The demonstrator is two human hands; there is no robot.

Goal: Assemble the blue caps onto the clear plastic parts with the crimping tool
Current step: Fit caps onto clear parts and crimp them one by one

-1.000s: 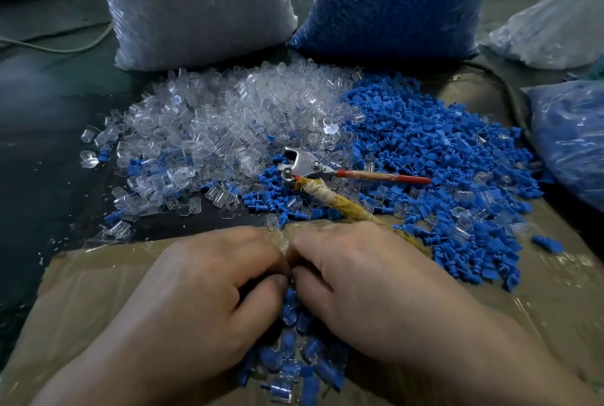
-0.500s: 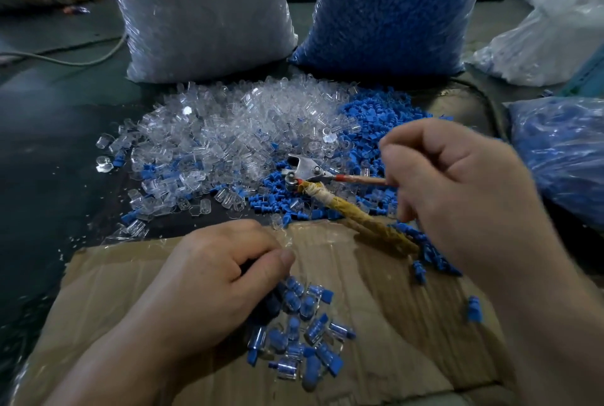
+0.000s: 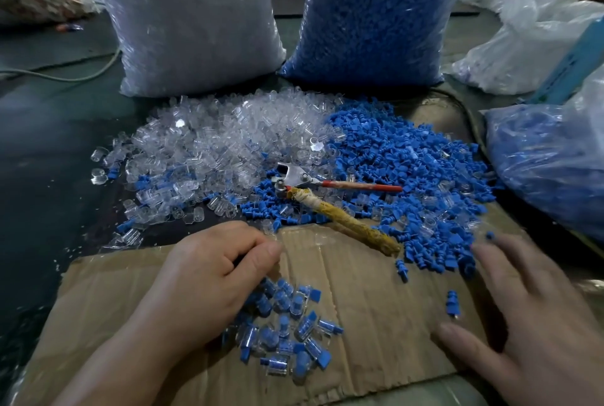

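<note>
Curls left hand [image 3: 209,278] above capped pieces [image 3: 294,333], cannot tell if holding; spreads right hand [image 3: 536,324] open over cardboard [image 3: 376,291] near caps [image 3: 408,160].

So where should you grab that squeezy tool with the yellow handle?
Take the crimping tool by its handles, from the right. The yellow-wrapped handle and the red handle splay toward the open right hand, and the metal head points away.
</note>
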